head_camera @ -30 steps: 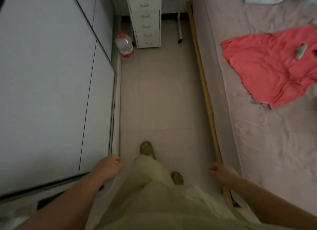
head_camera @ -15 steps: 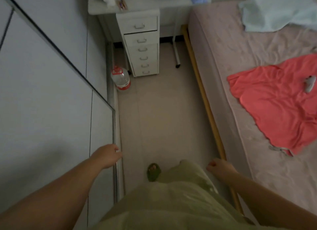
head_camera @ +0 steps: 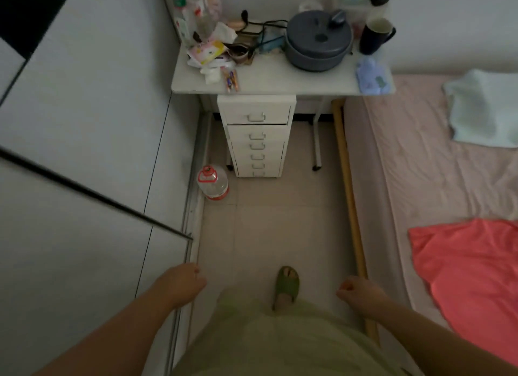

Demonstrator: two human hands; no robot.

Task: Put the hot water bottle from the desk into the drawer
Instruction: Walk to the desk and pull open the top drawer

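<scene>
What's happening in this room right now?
A person stands on the tiled floor between a wardrobe and a bed, facing a cluttered white desk. Both hands, the left and the right, are empty and hang low. The pale blue soft hot water bottle lies untouched on the desk's right corner. The white drawer unit under the desk has its top drawer slightly ajar.

Red garment (head_camera: 471, 277) cut off at right edge

Hot water bottle (head_camera: 372, 77) on desk (head_camera: 280, 81) — drawer unit (head_camera: 256, 136) beneath.
</scene>
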